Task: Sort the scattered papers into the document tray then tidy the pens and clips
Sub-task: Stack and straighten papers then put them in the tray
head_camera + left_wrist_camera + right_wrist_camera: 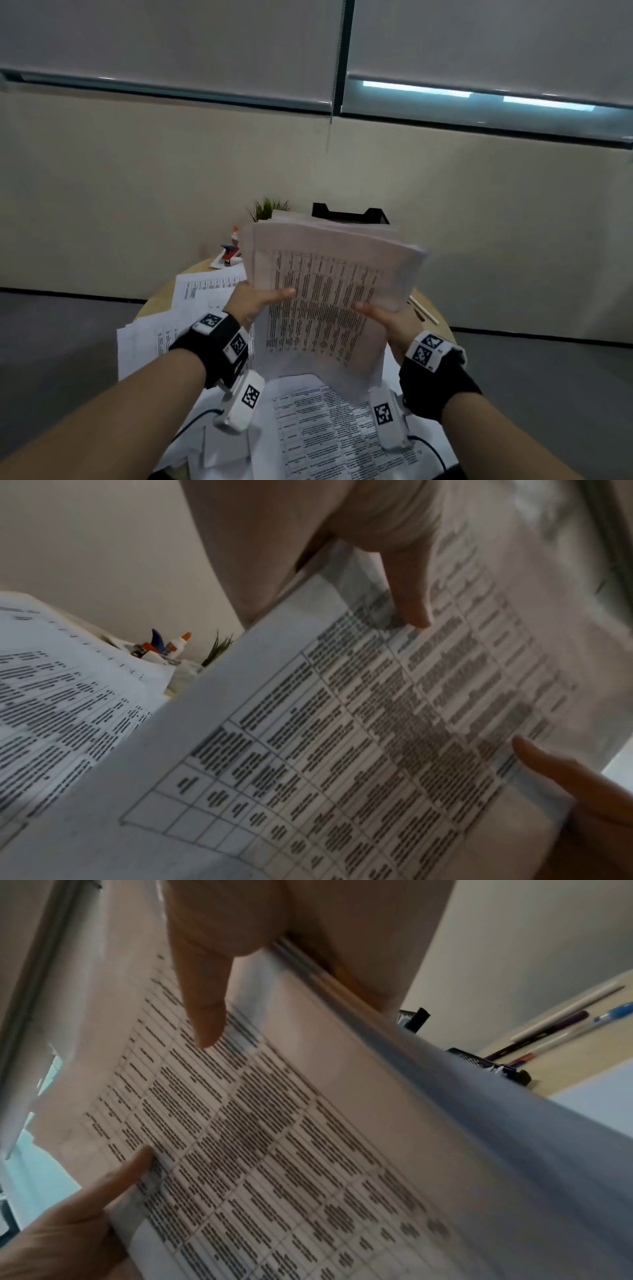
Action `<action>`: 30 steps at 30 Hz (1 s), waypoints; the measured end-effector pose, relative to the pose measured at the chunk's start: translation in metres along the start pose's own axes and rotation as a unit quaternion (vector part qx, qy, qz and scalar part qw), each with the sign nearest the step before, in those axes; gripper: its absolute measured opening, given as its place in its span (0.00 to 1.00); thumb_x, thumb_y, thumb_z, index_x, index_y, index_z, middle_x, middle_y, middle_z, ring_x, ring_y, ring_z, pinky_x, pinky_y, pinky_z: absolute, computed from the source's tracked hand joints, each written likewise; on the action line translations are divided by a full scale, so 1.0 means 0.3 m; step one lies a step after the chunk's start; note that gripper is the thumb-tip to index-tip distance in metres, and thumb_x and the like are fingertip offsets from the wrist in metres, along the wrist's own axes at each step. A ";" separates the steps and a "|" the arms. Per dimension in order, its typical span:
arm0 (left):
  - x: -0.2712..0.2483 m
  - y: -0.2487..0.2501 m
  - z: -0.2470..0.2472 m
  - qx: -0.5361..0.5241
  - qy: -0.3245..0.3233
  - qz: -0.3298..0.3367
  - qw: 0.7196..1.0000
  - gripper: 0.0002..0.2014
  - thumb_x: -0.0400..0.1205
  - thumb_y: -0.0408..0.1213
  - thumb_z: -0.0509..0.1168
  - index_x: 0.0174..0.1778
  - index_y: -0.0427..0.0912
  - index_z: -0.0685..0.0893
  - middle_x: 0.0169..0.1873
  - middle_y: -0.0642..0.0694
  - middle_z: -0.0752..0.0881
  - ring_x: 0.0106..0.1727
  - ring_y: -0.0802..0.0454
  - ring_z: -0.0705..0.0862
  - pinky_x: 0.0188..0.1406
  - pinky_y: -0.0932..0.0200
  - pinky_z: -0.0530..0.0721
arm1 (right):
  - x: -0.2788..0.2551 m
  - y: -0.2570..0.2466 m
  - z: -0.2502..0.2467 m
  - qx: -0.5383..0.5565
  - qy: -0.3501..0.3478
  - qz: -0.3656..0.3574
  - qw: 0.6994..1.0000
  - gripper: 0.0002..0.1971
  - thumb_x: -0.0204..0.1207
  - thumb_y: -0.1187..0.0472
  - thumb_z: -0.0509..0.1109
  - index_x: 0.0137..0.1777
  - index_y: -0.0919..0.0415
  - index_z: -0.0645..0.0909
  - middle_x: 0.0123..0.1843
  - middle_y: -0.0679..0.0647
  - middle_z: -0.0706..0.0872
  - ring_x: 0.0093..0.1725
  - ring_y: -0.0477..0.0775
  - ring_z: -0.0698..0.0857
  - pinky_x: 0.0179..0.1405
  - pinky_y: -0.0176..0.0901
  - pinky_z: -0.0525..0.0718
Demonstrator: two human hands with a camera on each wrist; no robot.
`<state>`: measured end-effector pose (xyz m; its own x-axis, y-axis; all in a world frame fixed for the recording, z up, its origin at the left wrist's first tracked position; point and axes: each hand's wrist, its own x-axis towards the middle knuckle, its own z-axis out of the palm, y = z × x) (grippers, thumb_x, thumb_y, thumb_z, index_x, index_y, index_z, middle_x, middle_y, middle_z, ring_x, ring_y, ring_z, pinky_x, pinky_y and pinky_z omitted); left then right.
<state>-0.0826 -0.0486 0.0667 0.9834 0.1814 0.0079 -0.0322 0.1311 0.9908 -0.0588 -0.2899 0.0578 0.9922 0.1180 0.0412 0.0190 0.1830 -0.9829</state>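
A thick stack of printed papers (329, 274) is held up above the round table, tilted away from me. My left hand (258, 299) grips its left edge, thumb on the top sheet. My right hand (383, 317) grips the right edge in the same way. The wrist views show each thumb (411, 599) (202, 1010) pressed on the table-printed top sheet (342, 737) (274, 1137). The black document tray (349, 214) stands behind the stack, mostly hidden. Pens (555, 1026) lie on the table to the right.
More loose sheets (191, 308) lie on the wooden table (154, 301) at the left and in front of me (325, 428). A glue bottle (178, 645) and small stationery items sit at the far left beside a small green plant (267, 207). Thin sticks (423, 310) lie at the right.
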 end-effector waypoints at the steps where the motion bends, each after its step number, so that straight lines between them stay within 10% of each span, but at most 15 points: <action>1: -0.007 0.005 0.013 0.001 0.007 0.001 1.000 0.30 0.55 0.41 0.84 0.53 0.37 0.86 0.50 0.44 0.90 0.57 0.46 0.85 0.71 0.38 0.74 | 0.003 0.008 0.005 -0.006 -0.001 0.001 1.000 0.23 0.54 0.66 0.86 0.52 0.60 0.89 0.54 0.59 0.91 0.56 0.62 0.89 0.63 0.66 0.81; 6: 0.004 0.050 0.080 -0.065 0.066 0.021 0.995 0.28 0.73 0.33 0.75 0.67 0.32 0.73 0.49 0.50 0.77 0.56 0.54 0.73 0.72 0.44 0.67 | 0.019 -0.020 0.039 -0.015 0.030 -0.010 0.999 0.16 0.57 0.62 0.85 0.46 0.51 0.89 0.49 0.52 0.92 0.54 0.57 0.89 0.63 0.61 0.82; 11: 0.008 0.050 0.046 -0.046 0.042 0.055 0.997 0.14 0.69 0.39 0.77 0.49 0.45 0.85 0.45 0.49 0.88 0.49 0.56 0.85 0.66 0.52 0.77 | 0.026 -0.059 0.023 -0.050 0.036 -0.038 0.997 0.19 0.53 0.54 0.86 0.46 0.52 0.89 0.48 0.52 0.92 0.52 0.56 0.90 0.61 0.60 0.83; 15: 0.008 -0.008 0.042 -0.009 0.007 0.034 0.999 0.46 0.45 0.62 0.82 0.58 0.45 0.82 0.55 0.45 0.87 0.60 0.48 0.83 0.67 0.48 0.75 | 0.027 -0.067 0.003 -0.032 0.063 -0.044 0.997 0.14 0.59 0.63 0.84 0.45 0.57 0.88 0.45 0.56 0.93 0.48 0.56 0.91 0.59 0.60 0.85; 21: 0.036 -0.071 0.031 0.027 0.019 0.024 0.999 0.56 0.42 0.62 0.83 0.66 0.42 0.76 0.63 0.43 0.84 0.69 0.44 0.78 0.75 0.39 0.68 | 0.000 -0.133 0.014 -0.062 0.095 -0.201 0.973 0.38 0.72 0.71 0.73 0.74 0.38 0.63 0.72 0.53 0.75 0.67 0.54 0.81 0.62 0.57 0.84; 24: 0.015 -0.040 0.039 0.021 0.003 0.031 0.999 0.56 0.40 0.62 0.83 0.65 0.42 0.78 0.60 0.42 0.85 0.67 0.44 0.79 0.74 0.38 0.70 | -0.006 -0.199 0.012 -0.180 0.100 -0.307 0.929 0.48 0.75 0.72 0.69 0.74 0.20 0.51 0.73 0.53 0.68 0.66 0.52 0.77 0.65 0.46 0.82; 27: 0.010 -0.032 0.043 0.024 -0.009 0.036 0.999 0.57 0.37 0.63 0.83 0.64 0.41 0.80 0.58 0.43 0.86 0.65 0.44 0.81 0.73 0.40 0.72 | -0.005 -0.256 0.008 -0.384 0.090 -0.393 0.831 0.44 0.73 0.74 0.69 0.78 0.36 0.53 0.70 0.55 0.63 0.59 0.41 0.69 0.57 0.19 0.72; 30: 0.004 -0.019 0.050 0.022 -0.028 0.041 0.999 0.53 0.35 0.63 0.83 0.57 0.44 0.83 0.54 0.45 0.88 0.61 0.46 0.83 0.70 0.46 0.75 | 0.012 -0.273 -0.008 -0.481 0.078 -0.440 0.754 0.29 0.71 0.72 0.74 0.72 0.53 0.77 0.76 0.64 0.62 0.55 0.48 0.73 0.57 0.39 0.77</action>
<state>-0.0786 -0.0636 0.0630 0.9861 0.1354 0.0963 -0.1070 0.0741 0.9915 -0.0566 -0.3067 0.1379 0.5438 0.2351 0.8056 0.6853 -0.6785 -0.2646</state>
